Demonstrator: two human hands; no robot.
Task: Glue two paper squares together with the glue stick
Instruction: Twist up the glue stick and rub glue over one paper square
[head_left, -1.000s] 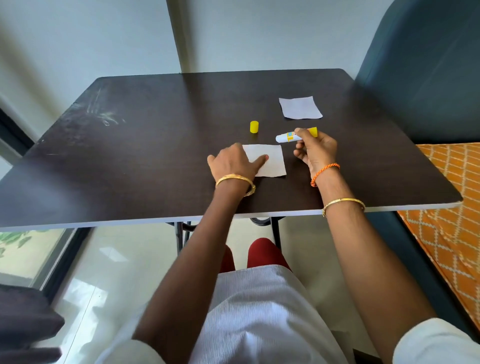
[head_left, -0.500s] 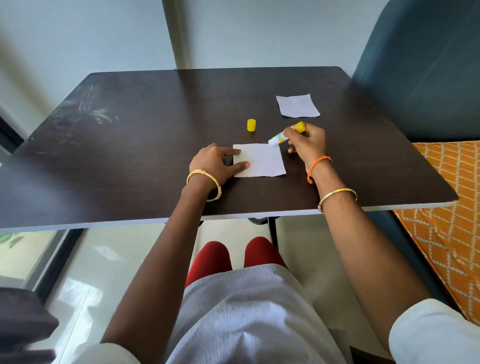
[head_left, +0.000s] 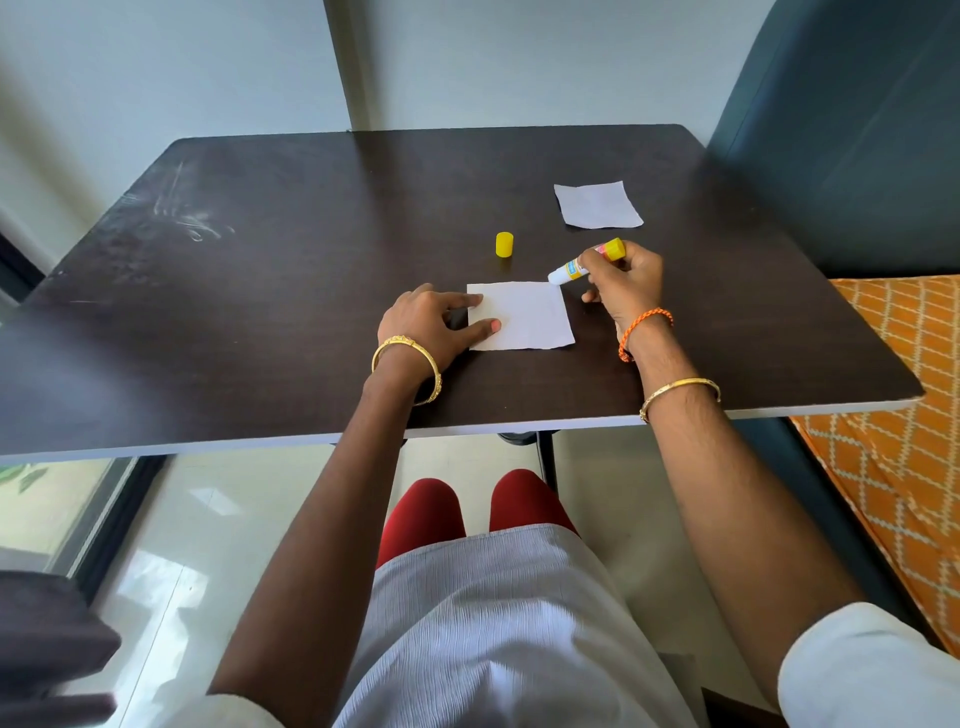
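Right hand (head_left: 626, 280) gripping glue stick (head_left: 584, 266), tip now at near paper square (head_left: 524, 317) corner, left hand (head_left: 431, 325) pressing flat

Home room: patterned bedspread (head_left: 904, 415), tiled floor (head_left: 171, 545).

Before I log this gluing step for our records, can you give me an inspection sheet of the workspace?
Surface: dark table, pale scuff marks at its far left.
Job's things: near paper square flat; far paper square lying apart; glue stick uncapped, tip at the near square's far right corner; yellow cap upright, loose on the table.
Clutter: nothing seen.
Grippers: left hand presses the near square's left edge with finger and thumb; right hand grips the glue stick.
Cables: nothing seen.
Surroundings: dark blue chair, orange patterned cloth, pale wall, tiled floor.
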